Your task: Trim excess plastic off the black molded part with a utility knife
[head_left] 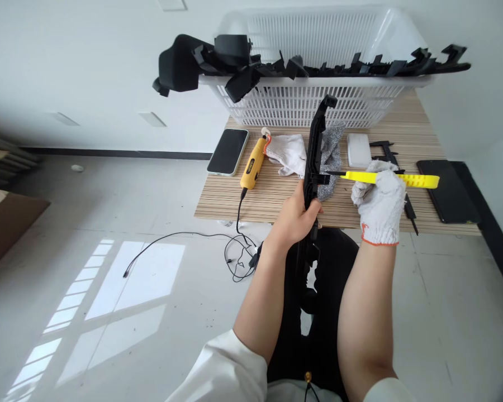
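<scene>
My bare left hand (297, 216) is closed around a long black plastic part (314, 145) with clips and notches along its edge. The part stands nearly upright over the front edge of the table and runs down in front of my legs. On my right hand (380, 192) is a white knitted work glove with an orange hem. Its fingers grip a slim tool with a yellow handle (419, 181), held level. The tool's thin dark tip points left and meets, or nearly meets, the side of the black part; its exact kind is unclear.
A white basket (276, 103) at the back carries several black plastic parts (184, 64) across its rim. On the table (218, 204) lie a phone (228, 152), yellow rotary tool (254, 163), white glove (288, 152), grey cloth (331, 151), white box (359, 149), calipers (409, 207) and black tablet (448, 190).
</scene>
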Available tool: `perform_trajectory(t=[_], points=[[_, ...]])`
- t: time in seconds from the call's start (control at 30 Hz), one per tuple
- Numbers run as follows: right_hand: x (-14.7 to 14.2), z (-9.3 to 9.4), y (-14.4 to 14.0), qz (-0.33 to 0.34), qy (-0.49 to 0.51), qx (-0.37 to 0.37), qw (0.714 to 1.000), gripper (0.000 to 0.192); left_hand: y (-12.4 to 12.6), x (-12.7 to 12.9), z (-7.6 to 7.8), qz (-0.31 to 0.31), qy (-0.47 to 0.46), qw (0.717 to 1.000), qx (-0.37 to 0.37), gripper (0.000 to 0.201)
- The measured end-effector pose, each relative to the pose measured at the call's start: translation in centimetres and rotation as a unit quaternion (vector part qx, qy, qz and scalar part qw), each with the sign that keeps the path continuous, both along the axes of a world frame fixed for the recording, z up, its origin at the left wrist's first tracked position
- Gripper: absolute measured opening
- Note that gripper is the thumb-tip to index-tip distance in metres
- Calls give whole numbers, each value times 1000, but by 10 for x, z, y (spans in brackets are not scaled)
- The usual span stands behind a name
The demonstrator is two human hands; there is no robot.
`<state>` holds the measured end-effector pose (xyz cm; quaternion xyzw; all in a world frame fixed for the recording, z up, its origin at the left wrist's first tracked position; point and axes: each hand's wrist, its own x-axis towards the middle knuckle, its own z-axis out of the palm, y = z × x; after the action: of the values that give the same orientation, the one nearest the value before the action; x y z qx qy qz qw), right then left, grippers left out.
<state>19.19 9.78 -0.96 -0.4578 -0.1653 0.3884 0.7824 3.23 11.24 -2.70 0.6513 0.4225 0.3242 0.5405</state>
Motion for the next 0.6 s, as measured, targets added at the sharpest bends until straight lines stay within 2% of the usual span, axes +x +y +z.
perform_trajectory(t=[0.23, 0.4, 0.6], points=[[-3, -5, 3, 14, -65, 0, 998, 26, 1, -1, 0, 9, 38, 997, 60, 21], [-8, -9, -1, 10, -72, 8, 997, 28, 1, 0, -2, 0, 19, 999, 28, 24], [-13, -17, -8, -14, -151, 45, 987, 29, 2, -1, -2, -6, 10, 1000, 15, 23]])
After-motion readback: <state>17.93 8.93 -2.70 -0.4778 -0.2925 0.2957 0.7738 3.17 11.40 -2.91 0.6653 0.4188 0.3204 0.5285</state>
